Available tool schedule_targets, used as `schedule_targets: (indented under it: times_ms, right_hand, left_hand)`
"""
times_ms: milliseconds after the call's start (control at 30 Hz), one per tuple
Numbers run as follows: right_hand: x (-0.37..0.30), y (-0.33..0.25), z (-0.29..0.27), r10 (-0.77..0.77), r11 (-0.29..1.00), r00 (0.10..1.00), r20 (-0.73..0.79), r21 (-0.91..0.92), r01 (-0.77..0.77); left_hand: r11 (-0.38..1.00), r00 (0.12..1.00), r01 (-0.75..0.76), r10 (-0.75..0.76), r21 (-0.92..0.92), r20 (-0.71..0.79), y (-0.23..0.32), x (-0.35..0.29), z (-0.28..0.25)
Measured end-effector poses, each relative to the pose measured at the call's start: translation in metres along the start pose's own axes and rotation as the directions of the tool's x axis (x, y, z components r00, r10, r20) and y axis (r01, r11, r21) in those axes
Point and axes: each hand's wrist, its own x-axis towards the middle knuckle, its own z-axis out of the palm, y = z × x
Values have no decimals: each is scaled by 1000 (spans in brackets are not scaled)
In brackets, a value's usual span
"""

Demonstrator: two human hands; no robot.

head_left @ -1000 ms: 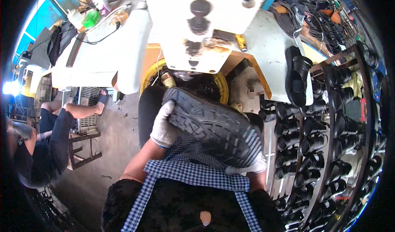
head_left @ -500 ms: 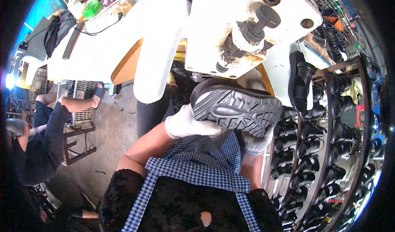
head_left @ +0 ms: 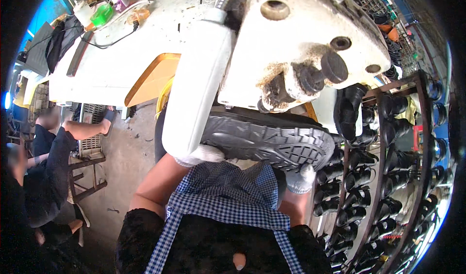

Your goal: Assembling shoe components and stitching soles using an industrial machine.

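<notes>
A black shoe [head_left: 264, 140] is held sideways between my two white-gloved hands, its treaded sole facing me. My left hand [head_left: 201, 155] grips its left end from below, and the white cover hides part of that hand. At the right end, my right hand [head_left: 301, 179] has the thumb pressed against the sole's lower edge; its other fingers are hidden behind. Right above the shoe is the white head of a machine [head_left: 272, 46], stained with rust around a black knob [head_left: 335, 66]. A long white cover [head_left: 196, 84] overlaps the shoe's left end. The shoe's upper is mostly hidden.
A black sandal [head_left: 348, 111] rests on the white surface to the right. Beyond it, a rack [head_left: 386, 177] holds rows of black sandals. Bottles and a green container [head_left: 102, 15] stand on the white table [head_left: 145, 26]. Another person [head_left: 53, 167] sits at far left.
The shoe has shifted left and closer under the machine head, its left end passing behind the white cover. Its sole is tilted flatter, and both hands have moved lower along it.
</notes>
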Motion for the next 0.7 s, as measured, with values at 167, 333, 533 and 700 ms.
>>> schedule_targets:
  times_ms: [167, 333, 533, 700]
  right_hand:
    - [10, 34, 9, 22, 997, 999, -43, -72, -25]
    - [16, 63, 32, 12, 969, 991, 130, -246, 20]
    - [34, 76, 61, 160, 853, 944, 287, -522, 14]
    - [61, 44, 105, 251, 957, 821, 513, -258, -132]
  left_hand:
    - [993, 951, -64, 30, -101, -306, -7, -35, -27]
    - [960, 936, -151, 61, -236, -348, 3, -73, -65]
    - [842, 916, -226, 13, -491, -400, 4, -101, -85]
    - [908, 835, -379, 251, -181, -489, -13, -97, -65]
